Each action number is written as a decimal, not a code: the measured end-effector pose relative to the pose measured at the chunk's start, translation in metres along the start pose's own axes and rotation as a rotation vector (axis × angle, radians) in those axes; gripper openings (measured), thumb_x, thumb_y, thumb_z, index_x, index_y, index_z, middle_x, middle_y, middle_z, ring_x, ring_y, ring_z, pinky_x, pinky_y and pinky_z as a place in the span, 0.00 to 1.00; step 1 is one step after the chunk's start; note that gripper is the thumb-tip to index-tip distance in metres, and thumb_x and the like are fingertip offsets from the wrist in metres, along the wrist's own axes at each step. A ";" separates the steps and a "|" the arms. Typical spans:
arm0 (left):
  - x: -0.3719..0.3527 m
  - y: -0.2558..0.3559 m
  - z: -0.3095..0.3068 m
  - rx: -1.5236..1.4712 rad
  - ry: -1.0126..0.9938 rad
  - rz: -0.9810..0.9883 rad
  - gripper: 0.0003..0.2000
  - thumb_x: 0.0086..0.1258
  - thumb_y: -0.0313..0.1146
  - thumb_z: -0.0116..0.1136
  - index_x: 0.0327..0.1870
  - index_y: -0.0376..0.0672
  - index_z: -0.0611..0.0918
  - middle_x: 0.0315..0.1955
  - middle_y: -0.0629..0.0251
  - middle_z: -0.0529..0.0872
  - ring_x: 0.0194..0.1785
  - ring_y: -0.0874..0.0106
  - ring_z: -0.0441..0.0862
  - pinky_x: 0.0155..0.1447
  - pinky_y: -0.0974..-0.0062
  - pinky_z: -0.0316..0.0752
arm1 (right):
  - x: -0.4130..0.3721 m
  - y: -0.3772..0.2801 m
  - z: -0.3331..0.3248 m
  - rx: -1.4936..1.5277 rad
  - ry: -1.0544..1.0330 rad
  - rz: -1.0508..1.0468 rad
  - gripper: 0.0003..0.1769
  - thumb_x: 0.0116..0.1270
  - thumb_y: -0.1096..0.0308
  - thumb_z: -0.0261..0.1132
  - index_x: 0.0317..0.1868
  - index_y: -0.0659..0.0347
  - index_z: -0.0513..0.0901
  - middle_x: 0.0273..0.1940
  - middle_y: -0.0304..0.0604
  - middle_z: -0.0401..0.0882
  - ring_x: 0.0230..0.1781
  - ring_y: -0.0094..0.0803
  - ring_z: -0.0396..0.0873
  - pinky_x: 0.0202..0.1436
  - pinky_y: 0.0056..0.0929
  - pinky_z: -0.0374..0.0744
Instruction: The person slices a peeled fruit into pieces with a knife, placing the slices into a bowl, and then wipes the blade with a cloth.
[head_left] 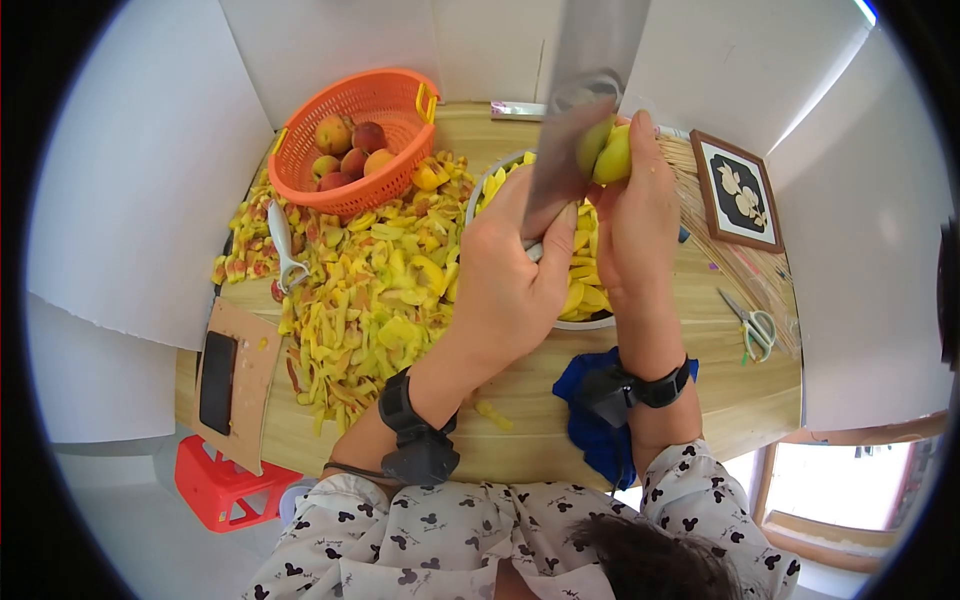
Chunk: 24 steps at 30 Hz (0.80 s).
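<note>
My left hand (510, 270) is closed round the handle of a broad kitchen knife (585, 90), its wide blade pointing up and away from me. My right hand (640, 220) holds a peeled yellow-green peach (614, 158) right beside the blade, which mirrors the fruit. Below both hands stands a round bowl (585, 324) of yellow peach slices (585, 285), partly hidden by my hands and wrists. A wide heap of peach peelings (385, 290) covers the table to the left of the bowl.
An orange basket (290, 185) with several unpeeled peaches (352, 163) sits at the back left. A white peeler (279, 230) lies on the peelings. Left is a phone (218, 383) on a board; right are scissors (752, 325), thin sticks (735, 275) and a framed picture (738, 190). Blue cloth (590, 430) lies in front.
</note>
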<state>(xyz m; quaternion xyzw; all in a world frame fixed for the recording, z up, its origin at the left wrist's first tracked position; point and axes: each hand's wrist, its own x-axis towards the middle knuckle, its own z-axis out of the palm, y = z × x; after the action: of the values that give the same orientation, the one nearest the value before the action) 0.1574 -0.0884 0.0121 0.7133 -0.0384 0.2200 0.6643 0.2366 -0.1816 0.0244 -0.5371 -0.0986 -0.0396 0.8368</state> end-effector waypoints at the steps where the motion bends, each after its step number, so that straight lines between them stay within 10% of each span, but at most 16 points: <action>1: 0.000 0.002 -0.003 0.002 0.000 0.002 0.11 0.69 0.24 0.53 0.49 0.30 0.76 0.31 0.57 0.82 0.34 0.63 0.82 0.40 0.69 0.75 | 0.002 -0.004 -0.003 -0.026 -0.067 0.022 0.21 0.76 0.49 0.52 0.48 0.59 0.78 0.39 0.32 0.78 0.38 0.19 0.74 0.37 0.22 0.72; 6: 0.000 0.017 -0.004 -0.247 0.050 -0.095 0.07 0.73 0.29 0.56 0.38 0.33 0.79 0.17 0.72 0.75 0.15 0.84 0.67 0.19 0.83 0.59 | 0.016 -0.012 -0.009 -0.029 -0.212 0.086 0.24 0.74 0.45 0.54 0.46 0.60 0.80 0.32 0.30 0.76 0.30 0.18 0.72 0.31 0.18 0.69; 24: -0.001 -0.001 0.005 -0.095 0.057 0.035 0.09 0.73 0.30 0.56 0.40 0.31 0.78 0.16 0.70 0.75 0.15 0.83 0.68 0.20 0.82 0.62 | 0.009 0.001 -0.011 -0.513 -0.111 -0.344 0.32 0.71 0.38 0.52 0.39 0.64 0.79 0.24 0.34 0.71 0.23 0.18 0.69 0.24 0.19 0.67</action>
<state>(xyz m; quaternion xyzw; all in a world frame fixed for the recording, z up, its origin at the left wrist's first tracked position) 0.1581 -0.0930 0.0111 0.6738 -0.0423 0.2498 0.6942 0.2472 -0.1908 0.0211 -0.7076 -0.2203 -0.1748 0.6482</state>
